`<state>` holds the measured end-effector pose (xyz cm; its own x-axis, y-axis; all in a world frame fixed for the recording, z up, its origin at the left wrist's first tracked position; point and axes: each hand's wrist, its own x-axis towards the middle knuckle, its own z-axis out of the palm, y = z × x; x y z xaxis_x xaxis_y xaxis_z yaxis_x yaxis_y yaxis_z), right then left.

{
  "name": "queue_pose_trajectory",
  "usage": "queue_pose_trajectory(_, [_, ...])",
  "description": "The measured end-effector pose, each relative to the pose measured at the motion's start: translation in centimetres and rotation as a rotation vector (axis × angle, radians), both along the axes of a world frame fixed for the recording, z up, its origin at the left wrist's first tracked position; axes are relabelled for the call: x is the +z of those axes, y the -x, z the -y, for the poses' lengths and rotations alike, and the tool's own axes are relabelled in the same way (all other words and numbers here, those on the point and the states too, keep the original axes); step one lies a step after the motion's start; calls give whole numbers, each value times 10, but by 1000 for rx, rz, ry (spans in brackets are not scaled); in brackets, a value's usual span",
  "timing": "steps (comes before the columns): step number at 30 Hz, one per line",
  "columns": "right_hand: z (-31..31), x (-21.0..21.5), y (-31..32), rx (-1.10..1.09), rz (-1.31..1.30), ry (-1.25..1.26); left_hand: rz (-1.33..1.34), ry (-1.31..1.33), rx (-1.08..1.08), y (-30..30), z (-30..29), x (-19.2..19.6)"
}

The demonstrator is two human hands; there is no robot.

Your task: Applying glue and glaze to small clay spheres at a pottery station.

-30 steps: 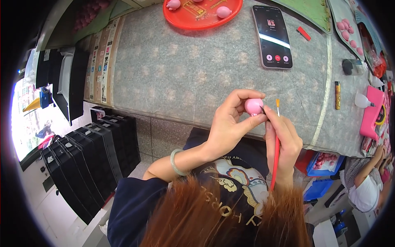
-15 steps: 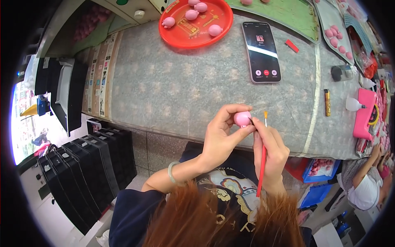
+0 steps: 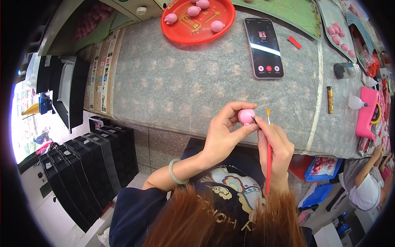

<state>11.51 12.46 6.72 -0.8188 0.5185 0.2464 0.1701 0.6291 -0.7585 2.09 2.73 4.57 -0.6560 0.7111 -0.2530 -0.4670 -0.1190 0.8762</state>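
Observation:
My left hand (image 3: 221, 135) pinches a small glossy pink ball-shaped figure (image 3: 246, 115) between thumb and fingers, above the table's near edge. A small knob shows on the figure's lower side. My right hand (image 3: 278, 150) is closed on a red-handled paintbrush (image 3: 268, 169), whose yellow bristles stick up past the knuckles, away from the figure. From the same hand's fingertips a thin dark tip (image 3: 253, 119) reaches to the figure's right side. The rest of that tool is hidden by the fingers.
On the grey-covered table (image 3: 164, 90) lie a phone (image 3: 264, 57), a red strip (image 3: 294, 42) and a gold tube (image 3: 330, 100). A red plate (image 3: 173, 35) with several pink figures stands at the far side, beside a green tray (image 3: 284, 14). Another person (image 3: 366, 187) is at the right.
The view has shifted slightly, so both hands appear a little further right. The figure seems slightly turned in my left fingers, and the dark tip stays against its side.

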Motion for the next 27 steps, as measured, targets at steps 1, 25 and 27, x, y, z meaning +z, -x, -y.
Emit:
queue_pose_trajectory(1, [0,-1,0,0,15,5,-32,11,13,-1,0,0])
queue_pose_trajectory(25, [-5,0,-2,-64,-51,107,99,-7,-40,2,-7,1])
queue_pose_trajectory(27, [-6,2,-2,-91,-15,182,139,-4,-57,5,-6,3])
